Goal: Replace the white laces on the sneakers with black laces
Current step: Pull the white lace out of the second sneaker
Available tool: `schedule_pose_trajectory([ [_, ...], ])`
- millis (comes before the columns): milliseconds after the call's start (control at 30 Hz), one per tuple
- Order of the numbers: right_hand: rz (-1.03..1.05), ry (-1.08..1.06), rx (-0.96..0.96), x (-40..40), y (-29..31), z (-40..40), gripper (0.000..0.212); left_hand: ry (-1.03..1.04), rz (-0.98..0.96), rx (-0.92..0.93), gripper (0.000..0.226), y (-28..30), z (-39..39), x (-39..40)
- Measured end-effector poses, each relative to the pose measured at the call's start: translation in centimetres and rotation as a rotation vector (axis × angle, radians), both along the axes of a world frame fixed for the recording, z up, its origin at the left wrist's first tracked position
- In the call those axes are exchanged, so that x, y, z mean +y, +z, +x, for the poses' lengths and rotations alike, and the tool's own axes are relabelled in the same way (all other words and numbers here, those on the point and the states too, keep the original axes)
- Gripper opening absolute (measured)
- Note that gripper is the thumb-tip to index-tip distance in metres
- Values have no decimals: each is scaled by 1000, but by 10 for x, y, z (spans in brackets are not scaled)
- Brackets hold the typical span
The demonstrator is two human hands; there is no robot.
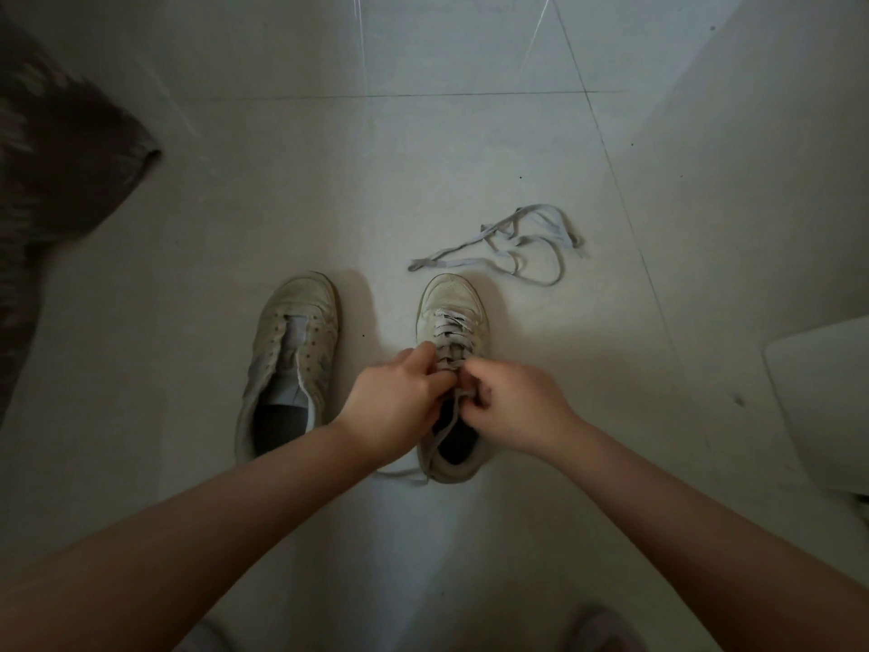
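Two worn white sneakers stand side by side on the tiled floor, toes pointing away. The left sneaker (291, 350) has bare eyelets and no lace. The right sneaker (452, 322) carries a white lace (449, 334) across its front eyelets. My left hand (399, 407) and my right hand (512, 407) meet over its tongue, fingers curled, each pinching the lace near the top eyelets. A loose end of that lace trails past the heel. A removed white lace (512, 247) lies tangled on the floor beyond the right sneaker. No black lace is in view.
A dark patterned fabric (56, 190) fills the left edge. A white flat object (827, 397) juts in at the right edge. Pale floor tiles (423, 181) stretch ahead of the sneakers.
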State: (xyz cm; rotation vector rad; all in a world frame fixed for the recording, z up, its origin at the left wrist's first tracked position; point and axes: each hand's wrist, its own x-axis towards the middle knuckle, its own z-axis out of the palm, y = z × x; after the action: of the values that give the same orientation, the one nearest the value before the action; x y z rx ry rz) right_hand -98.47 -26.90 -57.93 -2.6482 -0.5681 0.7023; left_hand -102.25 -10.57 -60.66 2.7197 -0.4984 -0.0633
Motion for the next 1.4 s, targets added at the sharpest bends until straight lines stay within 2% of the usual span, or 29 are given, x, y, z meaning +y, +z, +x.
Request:
schedule_pose_trajectory([
  [67, 200, -166, 163, -5, -6, 5, 24, 43, -97, 77, 23, 0, -1, 1],
  [167, 448, -420, 247, -12, -5, 10, 30, 199, -389, 324, 12, 4, 3, 4],
  [233, 504, -592, 258, -14, -3, 10, 28, 281, -564, 449, 13, 8, 7, 5],
  [300, 509, -750, 344, -17, -4, 10, 28, 387, -711, 475, 12, 15, 11, 4],
  [400, 574, -966, 513, -22, -4, 12, 37, 588, -903, 467, 27, 18, 14, 6],
  [567, 647, -1154, 690, -35, -8, 18, 52, 886, -809, 363, 29, 1, 17, 24],
  [633, 622, -1148, 705, -37, -11, 18, 54, 981, -720, 393, 28, -7, 18, 30],
  [733, 597, -1154, 711, -38, -11, 18, 50, 1001, -658, 469, 32, -13, 20, 33],
  [800, 466, -1044, 611, -39, -9, 17, 44, 1010, -630, 456, 34, -9, 19, 31],
  [833, 385, -957, 499, -39, -9, 16, 39, 990, -602, 421, 35, -4, 17, 30],
  [900, 299, -759, 203, -37, -8, 15, 29, 822, -419, 265, 29, 4, 11, 23],
  [967, 354, -501, -5, -30, -5, 14, 15, 591, -284, 127, 21, 8, 4, 16],
  [1033, 393, -248, -80, -20, -5, 17, 3, 424, -247, 88, 23, 4, 0, 10],
  [1167, 308, 106, -127, 0, -6, 25, 15, 265, -223, 122, 47, -6, -6, 4],
  [1233, 198, 278, -177, 5, -5, 31, 19, 255, -223, 197, 46, -5, -7, 3],
  [1333, 63, 459, -280, 11, -1, 37, 17, 360, -274, 115, 37, -5, -6, 5],
  [1400, 39, 491, -302, 15, 2, 39, 12, 351, -200, 111, 41, -8, -4, 4],
])
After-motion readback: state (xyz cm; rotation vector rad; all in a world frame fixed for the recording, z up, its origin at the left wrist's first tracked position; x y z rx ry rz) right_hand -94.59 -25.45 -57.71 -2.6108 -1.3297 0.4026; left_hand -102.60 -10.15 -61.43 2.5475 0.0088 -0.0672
